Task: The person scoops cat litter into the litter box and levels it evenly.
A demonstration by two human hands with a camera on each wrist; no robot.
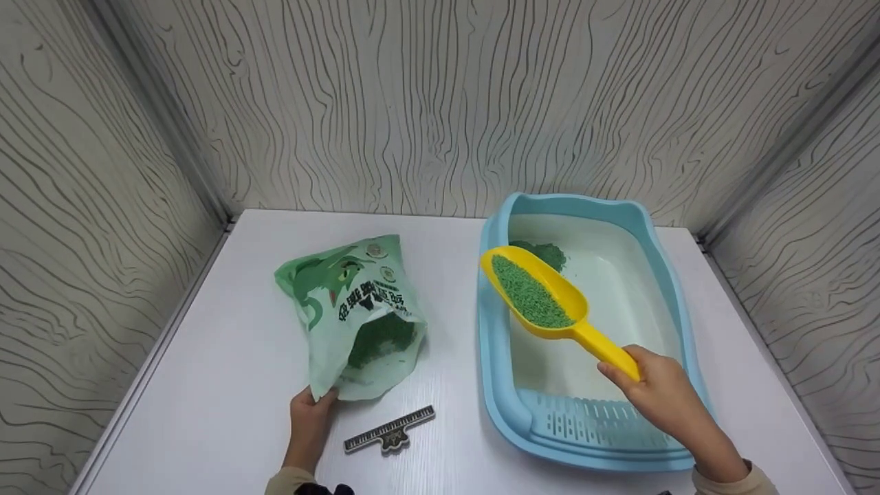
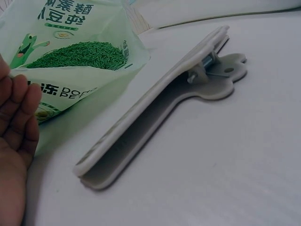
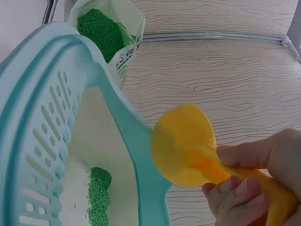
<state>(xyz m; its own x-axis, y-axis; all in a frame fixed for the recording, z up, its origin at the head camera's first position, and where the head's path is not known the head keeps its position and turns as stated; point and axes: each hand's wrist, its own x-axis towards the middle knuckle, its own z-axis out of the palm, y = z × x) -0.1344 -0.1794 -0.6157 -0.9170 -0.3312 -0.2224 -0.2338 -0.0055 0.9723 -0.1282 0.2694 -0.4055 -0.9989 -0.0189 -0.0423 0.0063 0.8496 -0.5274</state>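
Note:
My right hand (image 1: pixel 656 385) grips the handle of a yellow scoop (image 1: pixel 608 347), which holds green pellets (image 1: pixel 529 295). The scoop is above the left side of a blue litter box (image 1: pixel 496 385). A small pile of green pellets (image 3: pixel 99 193) lies on the box's white floor. On the left, a pale green bag of cat litter (image 1: pixel 323 330) lies with its mouth toward me and green pellets inside. My left hand (image 1: pixel 311 419) pinches the lower edge of the bag's mouth; the left wrist view shows its curled fingers (image 2: pixel 21 103) at the rim.
A long bag clip (image 1: pixel 390 430) lies on the white table (image 1: pixel 206 357) in front of the bag, just right of my left hand. A slotted grid (image 1: pixel 584 419) spans the near end of the box. Wood-patterned panels (image 1: pixel 412 103) enclose the table at the back and sides.

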